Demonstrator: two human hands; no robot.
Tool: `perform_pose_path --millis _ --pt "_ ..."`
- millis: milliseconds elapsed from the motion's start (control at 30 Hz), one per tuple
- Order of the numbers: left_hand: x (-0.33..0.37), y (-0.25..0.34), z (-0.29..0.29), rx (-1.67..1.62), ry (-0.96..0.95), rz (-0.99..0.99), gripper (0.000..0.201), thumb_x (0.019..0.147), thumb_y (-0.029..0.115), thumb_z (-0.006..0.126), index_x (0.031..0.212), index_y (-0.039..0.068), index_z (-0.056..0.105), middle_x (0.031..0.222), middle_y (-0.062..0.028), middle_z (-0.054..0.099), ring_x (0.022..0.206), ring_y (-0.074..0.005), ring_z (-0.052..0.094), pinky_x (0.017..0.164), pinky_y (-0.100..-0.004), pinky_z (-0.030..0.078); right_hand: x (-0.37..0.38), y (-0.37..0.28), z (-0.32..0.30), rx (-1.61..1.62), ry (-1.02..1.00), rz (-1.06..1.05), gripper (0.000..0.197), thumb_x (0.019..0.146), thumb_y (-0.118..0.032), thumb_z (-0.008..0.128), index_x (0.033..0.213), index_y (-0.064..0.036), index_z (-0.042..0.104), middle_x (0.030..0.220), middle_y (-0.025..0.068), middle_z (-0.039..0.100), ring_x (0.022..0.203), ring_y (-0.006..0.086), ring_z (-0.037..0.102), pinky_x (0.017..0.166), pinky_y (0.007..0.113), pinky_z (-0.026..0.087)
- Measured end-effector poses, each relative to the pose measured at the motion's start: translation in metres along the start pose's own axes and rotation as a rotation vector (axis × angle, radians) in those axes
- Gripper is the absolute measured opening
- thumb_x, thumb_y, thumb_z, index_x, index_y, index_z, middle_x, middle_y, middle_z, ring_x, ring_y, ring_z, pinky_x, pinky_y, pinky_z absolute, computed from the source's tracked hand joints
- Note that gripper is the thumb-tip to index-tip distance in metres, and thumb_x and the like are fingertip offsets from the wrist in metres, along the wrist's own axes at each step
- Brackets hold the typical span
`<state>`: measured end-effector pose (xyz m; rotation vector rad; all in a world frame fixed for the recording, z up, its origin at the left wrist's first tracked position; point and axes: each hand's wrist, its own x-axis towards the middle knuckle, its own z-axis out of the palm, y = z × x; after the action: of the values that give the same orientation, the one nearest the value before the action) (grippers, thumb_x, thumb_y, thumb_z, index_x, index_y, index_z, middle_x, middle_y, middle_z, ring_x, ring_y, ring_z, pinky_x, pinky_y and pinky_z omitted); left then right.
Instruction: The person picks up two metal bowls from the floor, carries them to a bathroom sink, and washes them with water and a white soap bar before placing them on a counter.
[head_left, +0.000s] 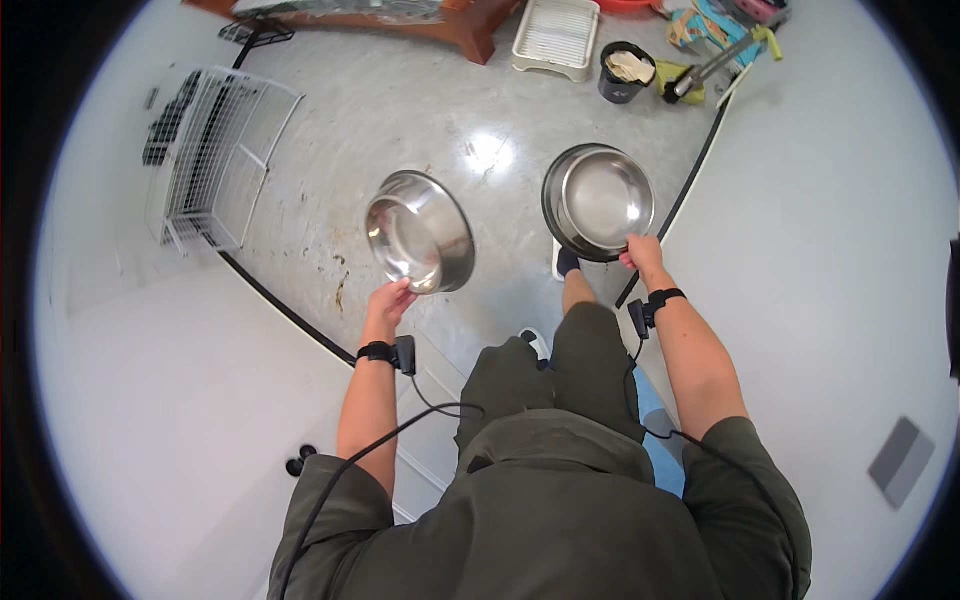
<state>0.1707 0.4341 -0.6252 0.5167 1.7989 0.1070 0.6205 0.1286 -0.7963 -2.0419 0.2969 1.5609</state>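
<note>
My left hand (392, 303) is closed on the near rim of a shiny steel bowl (455, 240), which is tilted in the air with its hollow side showing. On the right, my right hand (641, 255) grips the near edge of a second steel bowl (607, 198) with a dark outer rim. Both bowls are held out ahead of me, apart from each other, above the grey floor. I see nothing inside either one. The fingers of both hands are partly hidden by the bowls.
A white wire rack (235, 160) stands by the left wall. At the far side are wooden furniture (450, 25), a cream slatted tray (557, 38), a black bucket (618, 90) with pale stuff in it and a long-handled tool (722, 65). Brown bits (341, 280) dot the floor (330, 130).
</note>
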Motion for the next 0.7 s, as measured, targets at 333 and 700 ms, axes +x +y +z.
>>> perform_pose_path --millis 333,700 --pt "-0.021 -0.002 0.037 -0.234 0.183 -0.042 0.032 0.085 0.003 0.069 0.114 -0.008 0.059 0.107 -0.0160 0.068 0.092 -0.0279 0.070 0.086 -0.0420 0.060 -0.025 -0.118 0.060 -0.302 -0.149 0.054 0.029 0.085 -0.019 0.052 0.073 0.0030 0.067 0.061 0.0131 0.065 0.049 0.0198 0.062 0.046 0.031 0.050" --pt "-0.056 -0.010 0.021 -0.484 0.262 0.059 0.023 0.084 -0.002 0.066 0.106 -0.008 0.063 0.098 -0.0148 0.068 0.084 -0.0268 0.070 0.077 -0.0402 0.062 -0.055 -0.116 0.116 -0.650 -0.316 -0.050 0.029 0.085 -0.014 0.048 0.074 0.0055 0.067 0.065 0.0170 0.066 0.049 0.0248 0.063 0.044 0.035 0.049"
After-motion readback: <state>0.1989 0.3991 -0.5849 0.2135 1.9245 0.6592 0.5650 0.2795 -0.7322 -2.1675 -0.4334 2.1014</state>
